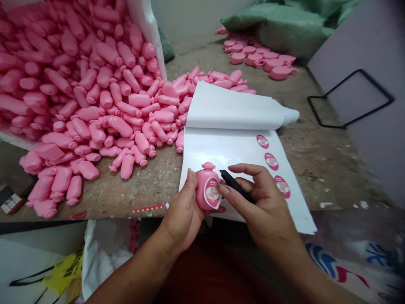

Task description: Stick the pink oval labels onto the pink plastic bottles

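Note:
My left hand (pixel 186 207) is wrapped round a small pink plastic bottle (pixel 203 190), held upright with its narrow neck at the top. An oval label (pixel 212 192) in pink and white lies on the bottle's front, and its lower tip seems to stand off the surface. In my right hand (pixel 262 202) is a black pen-like tool (pixel 234 184) with a dark pointed tip; its exact kind is unclear. The right thumb touches the label's edge. Beneath both hands lies a white label sheet (pixel 218 145) with several oval stickers (pixel 271 161) along its right side.
Pink bottles (pixel 120 126) spill from a large white sack (pixel 152 38) across the left of the wooden table (pixel 335 169). More pink pieces (pixel 253 55) lie at the back by green cloth (pixel 284 25). A black metal frame (pixel 351 99) stands at the right wall.

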{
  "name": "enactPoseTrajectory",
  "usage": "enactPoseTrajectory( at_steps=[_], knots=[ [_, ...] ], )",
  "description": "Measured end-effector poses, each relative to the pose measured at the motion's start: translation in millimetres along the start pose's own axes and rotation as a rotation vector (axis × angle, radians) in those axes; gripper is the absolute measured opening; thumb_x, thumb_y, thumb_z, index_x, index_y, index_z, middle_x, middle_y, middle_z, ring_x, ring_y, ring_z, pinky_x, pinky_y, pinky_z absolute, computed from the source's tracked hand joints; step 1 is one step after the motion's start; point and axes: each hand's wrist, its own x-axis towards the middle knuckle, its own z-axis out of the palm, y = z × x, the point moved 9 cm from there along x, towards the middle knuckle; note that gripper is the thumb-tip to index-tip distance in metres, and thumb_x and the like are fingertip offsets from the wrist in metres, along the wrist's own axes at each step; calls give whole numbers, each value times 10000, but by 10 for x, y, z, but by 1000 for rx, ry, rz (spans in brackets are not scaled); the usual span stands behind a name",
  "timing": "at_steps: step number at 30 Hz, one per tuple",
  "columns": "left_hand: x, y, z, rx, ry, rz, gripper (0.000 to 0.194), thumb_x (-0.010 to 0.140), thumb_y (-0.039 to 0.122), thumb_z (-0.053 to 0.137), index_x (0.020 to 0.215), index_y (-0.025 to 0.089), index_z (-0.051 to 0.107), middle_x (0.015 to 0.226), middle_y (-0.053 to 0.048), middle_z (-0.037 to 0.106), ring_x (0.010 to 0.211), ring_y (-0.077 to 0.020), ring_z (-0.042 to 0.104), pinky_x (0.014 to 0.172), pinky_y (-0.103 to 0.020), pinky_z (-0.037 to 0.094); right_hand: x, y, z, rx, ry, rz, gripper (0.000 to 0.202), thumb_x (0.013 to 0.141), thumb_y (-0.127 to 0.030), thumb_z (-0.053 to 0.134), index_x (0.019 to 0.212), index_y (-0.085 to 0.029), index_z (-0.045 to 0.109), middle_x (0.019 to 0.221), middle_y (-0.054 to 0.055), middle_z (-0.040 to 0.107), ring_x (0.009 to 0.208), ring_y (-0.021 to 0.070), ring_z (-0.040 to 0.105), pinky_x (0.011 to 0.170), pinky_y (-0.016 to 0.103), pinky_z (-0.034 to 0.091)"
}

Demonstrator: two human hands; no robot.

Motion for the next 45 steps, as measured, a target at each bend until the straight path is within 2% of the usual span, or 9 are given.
enactPoseTrajectory(
  at_steps=[8,12,20,24,28,33,36,39,45],
  knots=[
    [-3,-15,-22,13,11,11,438,887,592,599,1062,200,681,948,-48,670,772,-145,596,646,-248,493,12,-5,-8,-23,-2,-8,381,774,-383,753,1045,-267,512,639,-61,672,555,155,650,533,270,530],
    [5,-26,-41,38,8,20,458,916,595,548,1123,204,667,1037,-71,682,811,-159,610,649,-260,488,17,6,-1,1,-11,1,388,771,-383,762,1050,-266,519,626,-67,663,545,151,636,532,268,522],
    [19,-34,-36,77,-13,36,475,979,557,438,1231,205,632,1040,-104,708,888,-203,658,708,-289,499,25,36,1,-4,-14,11,384,782,-371,752,1068,-262,520,626,-70,637,557,150,619,545,270,513],
    [17,-37,-46,66,-16,52,468,964,554,480,1241,207,630,1049,-103,711,904,-209,661,741,-304,510,36,57,-1,-8,-21,15,400,784,-383,754,1082,-264,516,640,-66,640,575,155,617,548,270,502],
    [11,-31,-51,55,-18,66,444,944,554,527,1209,217,641,1070,-89,709,909,-206,661,776,-315,514,42,67,-7,10,-16,10,398,778,-385,767,1069,-265,523,632,-71,630,571,141,598,539,248,485],
    [12,-22,-43,70,-22,71,438,988,518,455,1228,194,625,1074,-87,700,902,-182,647,822,-316,511,48,70,9,25,-21,27,417,765,-404,782,1067,-265,530,624,-75,640,556,136,608,547,244,501],
    [21,-26,-35,87,-38,73,440,992,518,447,1246,199,612,1101,-87,689,913,-181,638,798,-302,511,51,56,12,17,-20,33,413,764,-411,780,1061,-266,532,601,-82,619,548,135,601,543,242,494],
    [22,-21,-40,101,-42,74,389,990,486,478,1222,208,617,1106,-77,679,918,-173,628,767,-280,508,53,57,17,20,-24,40,408,761,-409,779,1053,-271,529,609,-80,619,553,140,597,548,251,497],
    [-13,0,-53,85,-33,47,214,994,325,515,1109,199,644,1081,-50,653,889,-123,599,743,-227,502,49,74,25,31,-28,35,391,774,-386,770,1060,-276,527,598,-89,592,563,130,577,530,233,480]
  ],
)
